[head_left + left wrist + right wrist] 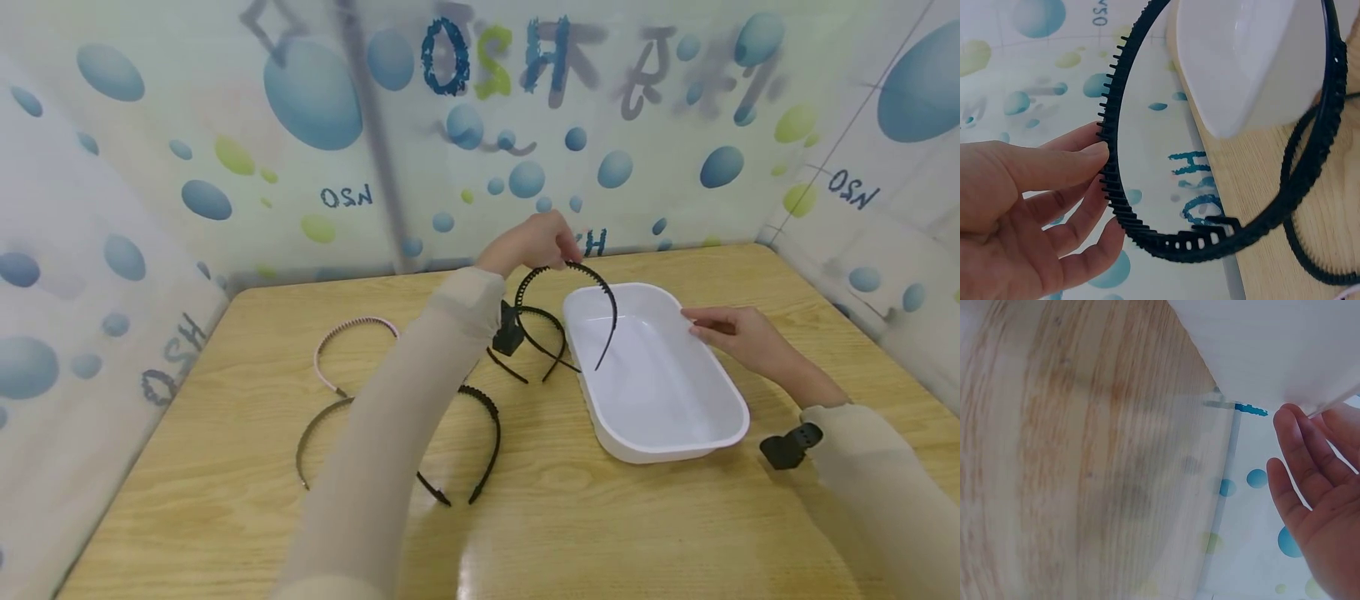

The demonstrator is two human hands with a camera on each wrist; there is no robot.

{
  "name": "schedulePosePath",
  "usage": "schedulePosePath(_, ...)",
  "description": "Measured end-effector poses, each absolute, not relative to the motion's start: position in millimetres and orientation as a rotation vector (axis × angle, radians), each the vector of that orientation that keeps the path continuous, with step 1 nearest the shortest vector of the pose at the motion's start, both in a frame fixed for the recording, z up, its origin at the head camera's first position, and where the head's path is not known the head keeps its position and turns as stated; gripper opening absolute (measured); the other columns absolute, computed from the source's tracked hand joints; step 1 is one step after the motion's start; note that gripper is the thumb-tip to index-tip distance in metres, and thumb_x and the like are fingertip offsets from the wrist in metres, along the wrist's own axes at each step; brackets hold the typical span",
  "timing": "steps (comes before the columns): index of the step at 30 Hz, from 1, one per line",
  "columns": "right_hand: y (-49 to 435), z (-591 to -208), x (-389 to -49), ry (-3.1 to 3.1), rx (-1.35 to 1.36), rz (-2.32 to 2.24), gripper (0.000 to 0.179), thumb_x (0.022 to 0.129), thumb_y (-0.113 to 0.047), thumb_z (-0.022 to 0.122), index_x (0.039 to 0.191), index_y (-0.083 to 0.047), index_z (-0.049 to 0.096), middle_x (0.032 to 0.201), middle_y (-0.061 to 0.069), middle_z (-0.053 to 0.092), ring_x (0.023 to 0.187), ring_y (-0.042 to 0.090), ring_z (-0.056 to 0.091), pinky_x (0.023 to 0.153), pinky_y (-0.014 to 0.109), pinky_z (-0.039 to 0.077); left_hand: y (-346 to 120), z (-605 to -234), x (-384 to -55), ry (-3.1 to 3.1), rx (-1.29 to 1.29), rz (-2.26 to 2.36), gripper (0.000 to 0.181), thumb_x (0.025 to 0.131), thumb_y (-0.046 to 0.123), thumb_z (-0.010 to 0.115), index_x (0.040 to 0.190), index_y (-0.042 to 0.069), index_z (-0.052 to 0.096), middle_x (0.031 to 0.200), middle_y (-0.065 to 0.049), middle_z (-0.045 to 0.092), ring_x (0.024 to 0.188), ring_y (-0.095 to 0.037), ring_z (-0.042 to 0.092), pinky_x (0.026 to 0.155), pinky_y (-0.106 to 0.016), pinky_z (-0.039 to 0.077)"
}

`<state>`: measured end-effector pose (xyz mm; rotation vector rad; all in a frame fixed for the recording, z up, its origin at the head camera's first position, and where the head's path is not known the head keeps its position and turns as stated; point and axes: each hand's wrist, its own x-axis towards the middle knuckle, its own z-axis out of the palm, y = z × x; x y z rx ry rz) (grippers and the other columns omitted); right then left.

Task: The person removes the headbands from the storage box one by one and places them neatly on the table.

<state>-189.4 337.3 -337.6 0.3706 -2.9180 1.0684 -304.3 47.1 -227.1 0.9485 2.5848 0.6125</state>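
Note:
My left hand (534,242) pinches a black toothed headband (614,310) at the top of its arch, its ends hanging down near the left rim of a white plastic basin (660,383). Seen from the left wrist, the thumb and fingertips of that hand (1054,200) press on the toothed band (1112,125). With thumb and fingers, my right hand (738,337) grips the basin's right rim. Another black headband (562,333) lies on the table just left of the basin, partly hidden by the left wrist.
On the wooden table (555,533), left of the basin, lie a pink headband (318,354), a greyish-brown headband (301,450) and a black headband (497,433). My left sleeve covers parts of them. A wall covering with blue and green dots (525,179) stands behind the table.

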Motion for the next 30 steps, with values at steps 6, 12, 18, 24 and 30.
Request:
schedulePosePath(6,338,-339,-190,-2.908,0.382,1.054,0.040,0.094,-0.015,0.053,0.125,0.009,0.050,0.121,0.031,0.051,0.103,0.042,0.053,0.072,0.014,0.048,27,-231,-302,2.583,0.985,0.608,0.025,0.087,-0.003,0.058,0.109,0.005,0.067,0.110,-0.008,0.063,0.104,-0.020,0.055,0.084,-0.027,0.046)
schedulePosePath(12,340,-341,-191,-2.934,0.348,1.059,0.042,0.094,-0.018,0.053,0.126,0.008,0.049,0.122,0.030,0.050,0.104,0.041,0.053,0.073,0.019,0.050,10,-238,-299,2.559,0.984,0.622,0.025,0.087,-0.004,0.057,0.107,0.005,0.068,0.108,-0.008,0.064,0.101,-0.020,0.056,0.081,-0.027,0.047)
schedulePosePath(18,340,-341,-189,-2.944,0.330,1.067,0.042,0.094,-0.019,0.052,0.127,0.008,0.049,0.123,0.030,0.049,0.104,0.041,0.053,0.074,0.018,0.049,-1,-249,-296,2.551,0.976,0.616,0.025,0.086,-0.006,0.058,0.107,0.003,0.068,0.107,-0.010,0.065,0.102,-0.021,0.057,0.082,-0.028,0.047)
schedulePosePath(24,339,-340,-189,-2.927,0.345,1.069,0.041,0.094,-0.017,0.052,0.126,0.008,0.049,0.122,0.030,0.050,0.103,0.041,0.053,0.072,0.013,0.047,-6,-258,-290,2.541,0.991,0.604,0.026,0.085,-0.007,0.058,0.107,0.002,0.068,0.106,-0.010,0.065,0.101,-0.021,0.058,0.084,-0.028,0.047)
schedulePosePath(30,338,-339,-189,-2.915,0.356,1.079,0.040,0.094,-0.016,0.052,0.126,0.009,0.049,0.122,0.031,0.050,0.103,0.042,0.053,0.072,0.012,0.047,-7,-270,-284,2.493,1.040,0.611,0.026,0.083,-0.008,0.058,0.105,0.002,0.068,0.104,-0.010,0.066,0.098,-0.020,0.060,0.081,-0.026,0.048)
